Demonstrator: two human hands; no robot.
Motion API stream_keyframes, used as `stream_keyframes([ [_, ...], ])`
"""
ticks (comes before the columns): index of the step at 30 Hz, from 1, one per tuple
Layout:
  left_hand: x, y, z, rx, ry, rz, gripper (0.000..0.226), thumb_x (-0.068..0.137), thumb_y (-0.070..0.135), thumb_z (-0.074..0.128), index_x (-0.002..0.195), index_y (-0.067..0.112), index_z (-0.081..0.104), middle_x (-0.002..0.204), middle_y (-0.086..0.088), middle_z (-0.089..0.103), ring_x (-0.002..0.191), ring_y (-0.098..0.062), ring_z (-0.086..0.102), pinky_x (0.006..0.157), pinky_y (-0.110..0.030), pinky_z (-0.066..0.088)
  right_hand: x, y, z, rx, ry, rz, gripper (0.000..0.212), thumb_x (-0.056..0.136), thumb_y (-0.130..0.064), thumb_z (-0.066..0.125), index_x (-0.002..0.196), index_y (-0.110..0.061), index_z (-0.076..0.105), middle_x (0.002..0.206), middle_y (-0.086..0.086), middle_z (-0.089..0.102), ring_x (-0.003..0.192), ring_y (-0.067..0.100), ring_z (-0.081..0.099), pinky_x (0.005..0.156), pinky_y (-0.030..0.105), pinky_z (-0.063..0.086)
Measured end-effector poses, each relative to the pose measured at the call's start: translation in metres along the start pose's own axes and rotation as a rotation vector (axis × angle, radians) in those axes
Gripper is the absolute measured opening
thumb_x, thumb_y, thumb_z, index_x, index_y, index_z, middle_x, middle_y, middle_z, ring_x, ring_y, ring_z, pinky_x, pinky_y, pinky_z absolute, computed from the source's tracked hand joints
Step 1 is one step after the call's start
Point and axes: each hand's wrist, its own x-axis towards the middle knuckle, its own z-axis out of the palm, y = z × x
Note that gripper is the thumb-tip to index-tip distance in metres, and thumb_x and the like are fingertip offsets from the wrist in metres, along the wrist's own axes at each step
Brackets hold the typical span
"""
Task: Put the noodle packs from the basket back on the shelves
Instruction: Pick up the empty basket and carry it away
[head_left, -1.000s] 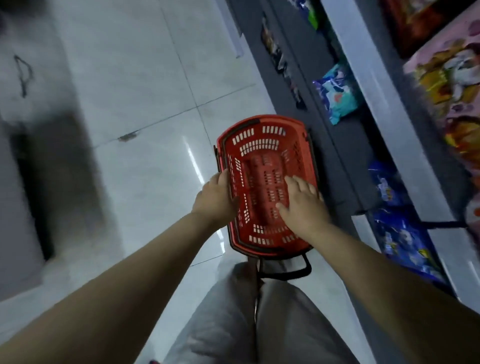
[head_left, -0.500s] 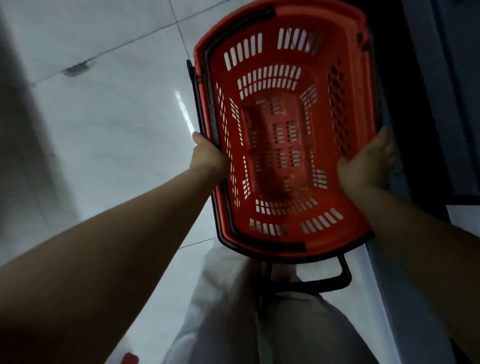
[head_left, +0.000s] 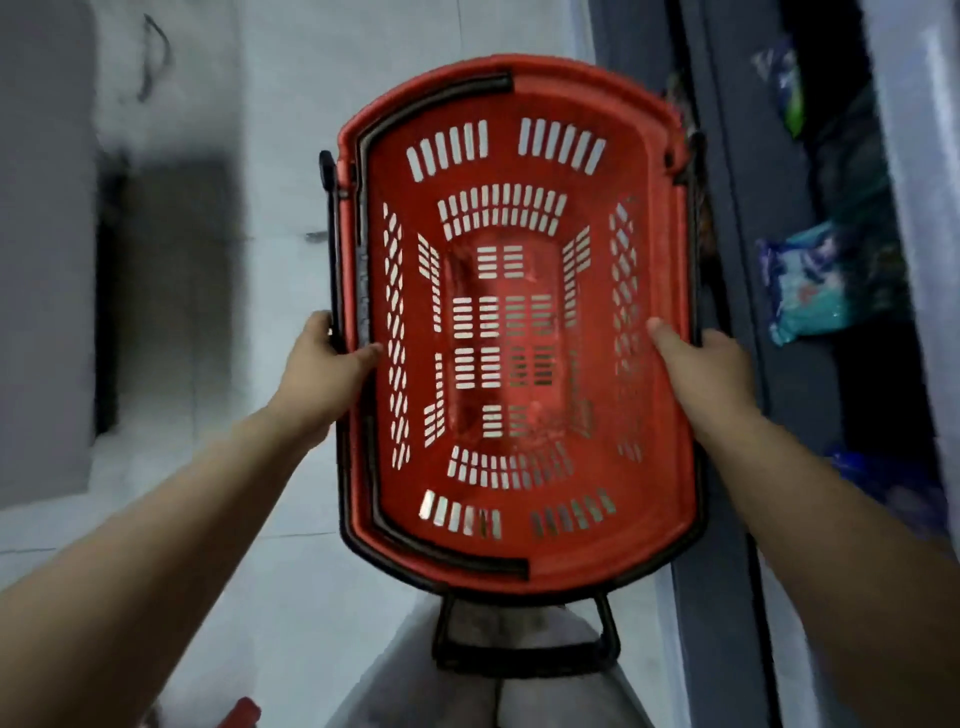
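Both hands are on the red basket (head_left: 514, 332), and I take that basket as my landmark for everything else: my left hand (head_left: 324, 364) is wrapped around its left rim with the thumb hooked over the inner edge, and my right hand (head_left: 701, 364) is clamped on the right rim, thumb lying inside against the slotted wall. Held over the pale tiled floor (head_left: 270, 218), the basket shows only its perforated bottom; I see no noodle packs inside it, so I judge the emptying done or nearly so. To its right runs the dark shelving (head_left: 737, 260), with a blue-and-white pack (head_left: 810, 280) lying on a shelf further right. I expect the basket to be light and stiff, smooth plastic that could slip, so the rolled rim at mid-length is the sound place to grip. Below its near end hangs the black handle (head_left: 524, 654), another good hold. Packs like that one should be light, crinkly and crushable; pinch them by the sealed edges.
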Motion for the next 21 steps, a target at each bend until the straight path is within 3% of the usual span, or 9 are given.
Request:
stream_keyframes([
  [5, -0.029, 0.129, -0.107, -0.059, 0.125, 0.131, 0.026, 0.087, 0.019, 0.061, 0.107, 0.023, 0.045, 0.107, -0.010, 0.064, 0.094, -0.029, 0.067, 0.088, -0.047, 0.054, -0.045, -0.163, -0.055, 0.082, 0.020, -0.191, 0.035, 0.086, -0.038, 0.065, 0.093, -0.004, 0.068, 0.092, 0.015, 0.070, 0.082, 0.029, 0.065, 0.073, 0.036, 0.054],
  [8, -0.041, 0.189, -0.152, -0.073, 0.185, 0.192, 0.032, 0.087, 0.034, 0.065, 0.110, 0.022, 0.047, 0.105, -0.008, 0.065, 0.092, -0.027, 0.067, 0.087, -0.046, 0.055, -0.067, -0.239, -0.077, 0.063, 0.033, -0.298, 0.050, 0.088, -0.046, 0.059, 0.114, -0.003, 0.065, 0.114, 0.017, 0.067, 0.102, 0.031, 0.064, 0.091, 0.043, 0.053],
  [11, -0.036, 0.235, -0.184, -0.047, 0.213, 0.266, 0.046, 0.083, 0.045, 0.069, 0.112, 0.014, 0.051, 0.105, -0.007, 0.066, 0.092, -0.026, 0.068, 0.086, -0.044, 0.055, -0.072, -0.301, -0.093, -0.006, 0.045, -0.385, 0.060, 0.091, -0.053, 0.052, 0.119, -0.001, 0.060, 0.120, 0.019, 0.063, 0.107, 0.036, 0.060, 0.092, 0.044, 0.050],
  [15, -0.009, 0.287, -0.202, -0.085, 0.191, 0.298, 0.045, 0.083, 0.035, 0.069, 0.118, 0.010, 0.053, 0.104, -0.009, 0.069, 0.087, -0.025, 0.070, 0.083, -0.044, 0.057, -0.052, -0.367, -0.101, -0.040, 0.046, -0.438, 0.060, 0.094, -0.051, 0.048, 0.124, 0.001, 0.057, 0.123, 0.021, 0.061, 0.111, 0.039, 0.057, 0.091, 0.040, 0.048],
  [18, 0.026, 0.324, -0.200, -0.082, 0.202, 0.304, 0.040, 0.087, 0.029, 0.066, 0.120, 0.013, 0.050, 0.105, -0.009, 0.067, 0.084, -0.023, 0.069, 0.074, -0.033, 0.056, -0.017, -0.409, -0.094, -0.039, 0.000, -0.454, 0.058, 0.097, -0.045, 0.047, 0.128, 0.003, 0.051, 0.128, 0.020, 0.056, 0.116, 0.037, 0.054, 0.083, 0.031, 0.041],
  [21, 0.068, 0.368, -0.195, -0.094, 0.232, 0.337, 0.024, 0.090, 0.023, 0.063, 0.109, 0.021, 0.047, 0.097, -0.006, 0.065, 0.071, -0.016, 0.064, 0.061, -0.024, 0.050, 0.025, -0.467, -0.088, -0.107, -0.012, -0.501, 0.059, 0.099, -0.044, 0.045, 0.130, 0.006, 0.048, 0.133, 0.024, 0.053, 0.121, 0.037, 0.051, 0.084, 0.033, 0.040],
])
